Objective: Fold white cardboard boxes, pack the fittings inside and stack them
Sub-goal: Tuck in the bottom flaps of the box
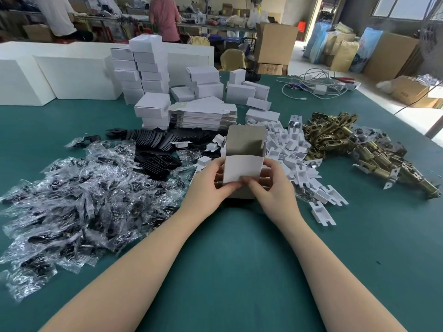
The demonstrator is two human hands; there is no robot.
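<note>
We look down over two bare forearms reaching across a green table point(227, 271). At its middle both hands hold a half-folded white cardboard box point(242, 168), standing upright with its open top flap raised and the grey inside showing. Our left hand point(211, 185) grips the box's left side, fingers curled round the edge and thumb pressed on the white front panel. Our right hand point(271, 185) grips the right side the same way, thumb pinching the lower front edge.

Everything else we place from that box. To its left, spreading toward the table's near edge, lies a wide heap of clear plastic bags point(79, 202) holding small dark parts. Just behind and left of the box sit black flat pieces point(153, 144) in a loose pile. Directly behind it is a stack of flat unfolded box blanks point(203, 116), and beyond those stand stacks of finished white boxes point(146, 68). Touching the box's right side is a pile of white cardboard inserts point(292, 149). Farther right lies a heap of brass-coloured metal fittings point(354, 144). Far behind and to the right, a tangle of white cables point(314, 85) rests on the table.
</note>
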